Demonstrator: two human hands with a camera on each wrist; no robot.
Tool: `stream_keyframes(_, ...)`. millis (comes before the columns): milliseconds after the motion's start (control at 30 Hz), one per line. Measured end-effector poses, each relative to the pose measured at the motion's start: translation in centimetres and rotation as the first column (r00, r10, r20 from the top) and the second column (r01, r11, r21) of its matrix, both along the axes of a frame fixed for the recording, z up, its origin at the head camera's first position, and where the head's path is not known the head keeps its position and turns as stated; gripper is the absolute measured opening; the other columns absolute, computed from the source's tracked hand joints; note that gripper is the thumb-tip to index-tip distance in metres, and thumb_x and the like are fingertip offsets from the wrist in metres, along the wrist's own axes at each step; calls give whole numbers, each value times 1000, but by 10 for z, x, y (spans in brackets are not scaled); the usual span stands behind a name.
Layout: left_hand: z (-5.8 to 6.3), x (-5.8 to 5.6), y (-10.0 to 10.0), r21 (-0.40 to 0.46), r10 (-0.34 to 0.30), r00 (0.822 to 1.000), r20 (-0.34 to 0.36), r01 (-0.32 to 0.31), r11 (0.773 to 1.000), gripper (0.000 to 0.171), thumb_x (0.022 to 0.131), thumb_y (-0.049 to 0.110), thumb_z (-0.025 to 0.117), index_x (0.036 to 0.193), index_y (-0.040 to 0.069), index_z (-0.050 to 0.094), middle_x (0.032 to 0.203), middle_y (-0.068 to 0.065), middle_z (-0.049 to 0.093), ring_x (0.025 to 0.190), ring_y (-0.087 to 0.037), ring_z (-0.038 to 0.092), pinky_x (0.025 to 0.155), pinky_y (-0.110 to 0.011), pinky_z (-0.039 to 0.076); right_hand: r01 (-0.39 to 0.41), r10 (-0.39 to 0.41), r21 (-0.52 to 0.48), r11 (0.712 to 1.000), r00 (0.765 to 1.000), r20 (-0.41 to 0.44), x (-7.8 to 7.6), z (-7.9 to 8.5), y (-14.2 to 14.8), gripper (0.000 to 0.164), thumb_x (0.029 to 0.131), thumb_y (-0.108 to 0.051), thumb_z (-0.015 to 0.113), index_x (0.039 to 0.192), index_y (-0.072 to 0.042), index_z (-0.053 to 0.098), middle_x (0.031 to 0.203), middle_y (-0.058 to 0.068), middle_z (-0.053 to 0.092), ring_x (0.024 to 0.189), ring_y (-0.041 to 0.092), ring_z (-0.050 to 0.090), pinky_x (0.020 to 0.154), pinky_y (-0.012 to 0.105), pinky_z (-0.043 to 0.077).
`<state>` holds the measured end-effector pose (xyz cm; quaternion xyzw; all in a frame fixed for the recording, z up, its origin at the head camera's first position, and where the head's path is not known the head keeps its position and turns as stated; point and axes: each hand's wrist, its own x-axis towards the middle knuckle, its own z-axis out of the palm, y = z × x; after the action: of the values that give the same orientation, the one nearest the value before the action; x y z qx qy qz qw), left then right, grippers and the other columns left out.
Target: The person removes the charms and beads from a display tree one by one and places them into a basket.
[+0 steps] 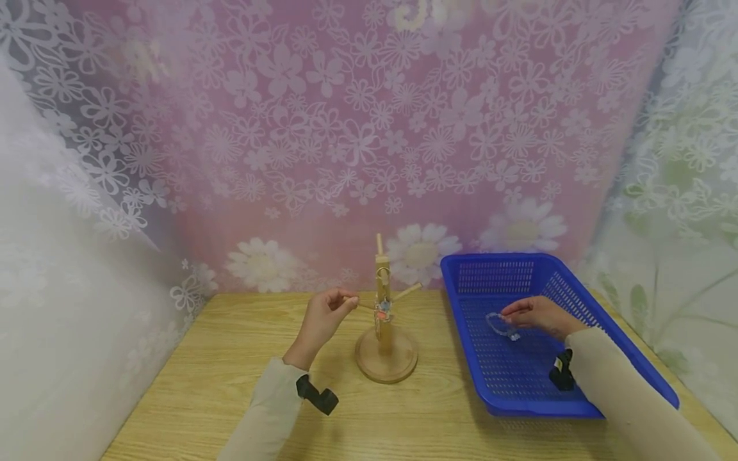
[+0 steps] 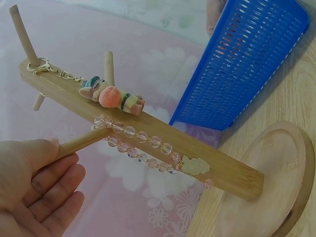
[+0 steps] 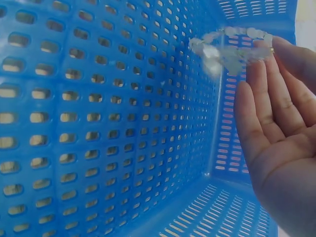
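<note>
My left hand pinches the end of a side peg on a wooden stand with a round base. A pink clear-bead bracelet hangs on that peg, close against the post. Higher on the post, a figurine keychain with a coral-coloured ball hangs by its gold ring from another peg. Over the inside of the blue basket, my right hand holds a pale clear-bead bracelet between thumb and fingertips. The bracelet dangles as a loop, blurred in the right wrist view.
The basket stands on the wooden table to the right of the stand. Another peg juts from the post towards the basket, and one sticks up at the top. A flowered curtain hangs behind the table.
</note>
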<state>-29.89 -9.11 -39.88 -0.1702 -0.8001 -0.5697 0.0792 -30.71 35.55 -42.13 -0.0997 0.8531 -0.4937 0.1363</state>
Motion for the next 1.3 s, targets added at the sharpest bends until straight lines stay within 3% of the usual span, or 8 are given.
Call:
stream_keyframes(133,0,0,0,2,-4,1000,-1,4,1000,13,91,21,65,96,11,72,88,-2,70,84,-15,65,80,-38,52,12,-12,-18,1000,1000,7,0,0,1,38,94,-13,59,120,14,54,118,25,61,104,28,62,92,47,46)
stream_keyframes(367,-1,0,-1,11,-8,1000,-5,8,1000,13,90,20,65,97,11,72,87,-2,70,85,-15,66,81,-38,52,60,-60,-33,998,998,-9,-1,6,2,45,93,-25,61,123,8,55,125,23,57,117,39,52,98,51,41)
stream_keyframes(467,0,-1,0,9,-3,1000,-3,3,1000,12,91,19,65,97,11,72,87,-2,70,85,-15,66,82,-38,52,67,-68,-44,997,998,-11,-2,11,2,49,93,-27,61,126,8,53,127,22,56,118,36,53,99,51,39)
stream_keyframes(767,0,-1,1,10,5,1000,1,-5,1000,12,91,19,65,97,11,72,88,-3,70,85,-15,66,81,-38,52,69,-76,-123,990,996,-47,0,35,-5,51,92,-27,62,127,9,51,124,13,59,98,0,61,92,32,48)
stream_keyframes(1000,0,-1,2,11,5,1000,3,-5,1000,11,91,17,64,96,11,72,86,-3,70,83,-15,66,80,-37,52,64,-82,-186,980,993,-87,5,53,-16,51,93,-27,61,128,8,49,123,10,60,102,0,59,88,20,47)
stream_keyframes(1300,0,-1,2,5,7,1000,-22,-7,1000,14,90,19,65,97,8,71,85,-4,70,80,-15,65,76,-34,53,18,-47,-266,964,993,-105,16,65,-50,36,93,-20,61,119,5,58,107,-5,67,100,5,62,86,19,48)
